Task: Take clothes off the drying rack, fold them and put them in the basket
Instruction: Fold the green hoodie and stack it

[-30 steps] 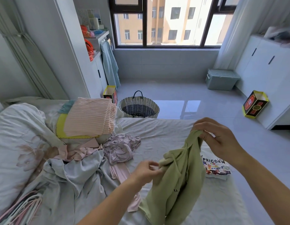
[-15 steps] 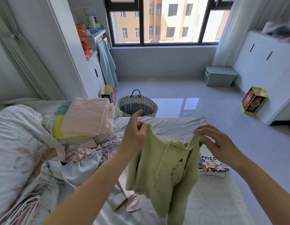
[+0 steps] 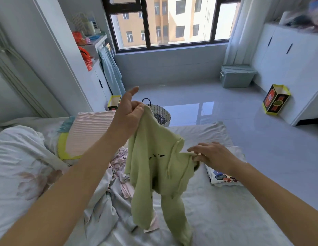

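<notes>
A light green hoodie [image 3: 154,167] with dark letters hangs in the air over the bed. My left hand [image 3: 128,114] is raised and pinches one shoulder of it, index finger sticking out. My right hand [image 3: 212,156] is lower and pinches the other shoulder, its other fingers stretched out. The sleeves dangle down to the sheet. The woven basket [image 3: 162,115] with a dark handle stands on the floor past the bed's far edge, partly hidden behind my left hand and the hoodie.
A folded pink striped stack [image 3: 88,132] lies on a yellow cloth at the left. Loose pale clothes [image 3: 112,189] are heaped beside it. A printed packet [image 3: 222,178] lies on the bed [image 3: 225,219] at the right. Boxes [image 3: 275,99] and a grey bin [image 3: 237,76] stand on the floor.
My left hand has risen higher with its shoulder of the hoodie. My right hand has dropped lower and the hoodie has spread out between them, now tilted.
</notes>
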`<state>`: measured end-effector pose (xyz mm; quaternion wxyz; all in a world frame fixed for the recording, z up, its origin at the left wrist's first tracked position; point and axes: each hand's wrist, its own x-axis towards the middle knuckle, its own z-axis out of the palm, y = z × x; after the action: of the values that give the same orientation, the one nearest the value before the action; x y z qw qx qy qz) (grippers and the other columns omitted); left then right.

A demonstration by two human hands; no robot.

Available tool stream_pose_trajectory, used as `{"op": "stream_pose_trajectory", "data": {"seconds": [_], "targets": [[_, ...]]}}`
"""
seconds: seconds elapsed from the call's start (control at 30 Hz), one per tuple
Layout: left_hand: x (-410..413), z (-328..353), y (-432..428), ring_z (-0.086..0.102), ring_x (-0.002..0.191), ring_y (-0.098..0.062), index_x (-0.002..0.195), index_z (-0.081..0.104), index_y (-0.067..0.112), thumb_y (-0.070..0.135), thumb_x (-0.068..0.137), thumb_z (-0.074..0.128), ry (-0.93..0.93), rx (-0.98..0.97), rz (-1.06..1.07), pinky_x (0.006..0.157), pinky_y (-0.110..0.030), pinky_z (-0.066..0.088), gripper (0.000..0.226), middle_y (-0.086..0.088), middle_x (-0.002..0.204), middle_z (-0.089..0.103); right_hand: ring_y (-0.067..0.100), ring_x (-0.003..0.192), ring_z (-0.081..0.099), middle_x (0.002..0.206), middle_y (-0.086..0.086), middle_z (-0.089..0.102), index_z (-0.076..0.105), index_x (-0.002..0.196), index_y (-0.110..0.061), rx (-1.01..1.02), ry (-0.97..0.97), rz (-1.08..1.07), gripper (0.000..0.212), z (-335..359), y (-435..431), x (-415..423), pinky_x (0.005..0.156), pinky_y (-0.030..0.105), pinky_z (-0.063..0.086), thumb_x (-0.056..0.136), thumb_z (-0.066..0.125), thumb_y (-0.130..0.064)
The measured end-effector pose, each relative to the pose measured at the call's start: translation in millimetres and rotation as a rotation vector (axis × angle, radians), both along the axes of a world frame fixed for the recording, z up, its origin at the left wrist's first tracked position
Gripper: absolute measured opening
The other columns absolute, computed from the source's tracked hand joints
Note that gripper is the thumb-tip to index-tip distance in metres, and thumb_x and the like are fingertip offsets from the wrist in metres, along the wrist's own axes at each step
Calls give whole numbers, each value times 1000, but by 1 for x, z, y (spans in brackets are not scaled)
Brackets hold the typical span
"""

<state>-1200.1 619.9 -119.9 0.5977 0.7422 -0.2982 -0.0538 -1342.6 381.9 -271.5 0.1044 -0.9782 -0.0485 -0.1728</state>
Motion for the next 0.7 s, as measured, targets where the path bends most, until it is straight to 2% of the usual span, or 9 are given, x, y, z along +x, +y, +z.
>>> {"op": "stream_pose_trajectory", "data": {"seconds": [0.07, 0.13, 0.23, 0.3, 0.37, 0.43, 0.5, 0.57, 0.7], "targets": [[3, 4, 3, 49, 71, -6, 142, 35, 18, 1, 99, 40, -13, 0, 11, 62, -9, 40, 46, 1, 82, 54, 18, 87, 63, 100, -7, 66, 62, 119, -26, 250, 211, -237, 38, -22, 3, -2, 80, 37, 50, 90, 51, -47], [5, 8, 4, 50, 70, -5, 142, 35, 18, 2, 99, 40, -42, 6, 22, 60, -9, 40, 45, 2, 81, 55, 16, 94, 59, 110, -4, 63, 59, 123, -24, 359, 501, -430, 40, -49, 13, -7, 85, 32, 47, 90, 59, -47], [6, 14, 3, 50, 70, -6, 142, 35, 17, 1, 99, 40, -72, 12, 25, 61, -8, 39, 46, 2, 80, 54, 16, 87, 58, 110, 8, 67, 63, 106, -20, 425, 744, -424, 37, -87, 40, -16, 71, 27, 42, 91, 55, -53], [7, 16, 5, 49, 69, -5, 141, 35, 17, 0, 99, 40, -60, -1, 10, 63, -12, 40, 46, 2, 79, 54, 15, 90, 59, 112, 5, 66, 59, 116, -16, 683, 693, -483, 45, -101, 55, -20, 74, 27, 44, 90, 57, -52], [9, 16, 7, 49, 69, -6, 140, 36, 20, 1, 99, 41, -39, -30, -5, 64, -18, 40, 46, 1, 80, 55, 14, 91, 61, 106, 2, 65, 57, 122, -15, 1072, 477, -580, 50, -103, 65, -19, 74, 26, 49, 85, 65, -47], [12, 14, 9, 50, 70, -9, 136, 38, 26, 8, 94, 48, -10, -67, -5, 64, -23, 40, 47, 0, 82, 55, 16, 95, 61, 106, 5, 62, 58, 121, -19, 1331, 341, -610, 45, -101, 67, -15, 68, 21, 46, 83, 71, -40], [15, 12, 12, 50, 72, -12, 131, 40, 32, 19, 84, 49, 12, -81, 0, 66, -27, 39, 50, 0, 83, 56, 18, 105, 59, 113, 7, 60, 58, 120, -23, 1472, 307, -553, 40, -101, 67, -12, 70, 19, 45, 84, 71, -34], [17, 10, 15, 50, 73, -12, 128, 42, 35, 22, 80, 47, 25, -87, 2, 66, -28, 39, 50, 2, 81, 57, 18, 111, 56, 120, 6, 57, 57, 122, -25, 1587, 266, -505, 39, -100, 67, -8, 76, 20, 44, 86, 69, -31], [19, 8, 21, 50, 77, -16, 122, 44, 40, 22, 79, 48, 40, -102, 6, 74, -34, 39, 46, 4, 79, 56, 18, 119, 47, 125, -1, 53, 56, 125, -24, 1529, 309, -471, 45, -97, 67, 2, 85, 27, 42, 83, 74, -25]]}}
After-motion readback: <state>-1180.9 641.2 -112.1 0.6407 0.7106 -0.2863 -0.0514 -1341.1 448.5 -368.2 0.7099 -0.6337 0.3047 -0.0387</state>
